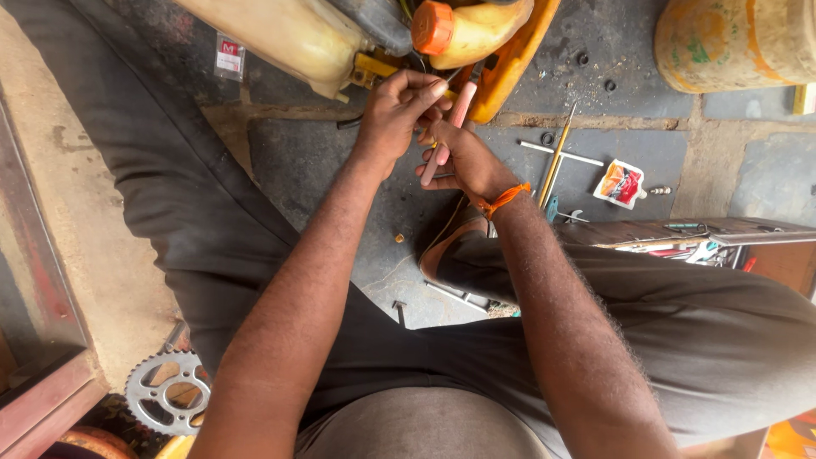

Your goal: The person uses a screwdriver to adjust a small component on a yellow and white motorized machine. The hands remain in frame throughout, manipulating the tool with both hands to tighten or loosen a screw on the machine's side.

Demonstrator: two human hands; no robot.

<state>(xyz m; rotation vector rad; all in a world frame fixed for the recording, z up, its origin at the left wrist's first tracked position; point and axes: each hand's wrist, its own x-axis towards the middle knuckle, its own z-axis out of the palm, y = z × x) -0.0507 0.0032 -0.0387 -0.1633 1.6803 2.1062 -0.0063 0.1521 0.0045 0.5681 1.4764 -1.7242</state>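
Observation:
My left hand [399,106] pinches something small at the edge of a machine with a cream plastic tank [280,38], an orange cap [432,25] and an orange housing [512,59]. What the fingertips pinch is too small to tell. My right hand [466,160], with an orange thread around the wrist, sits just below the left and grips a pinkish tool handle [460,109] that points up toward the machine. The two hands touch each other. The tool's tip is hidden behind the fingers.
On the stone floor lie a thin yellow rod [557,157], a red and white packet [622,183], a small sachet [228,55] and loose small parts. A toothed sprocket [166,393] lies at lower left. A worn yellowish drum [735,38] stands at top right. Tools [680,242] rest by my right knee.

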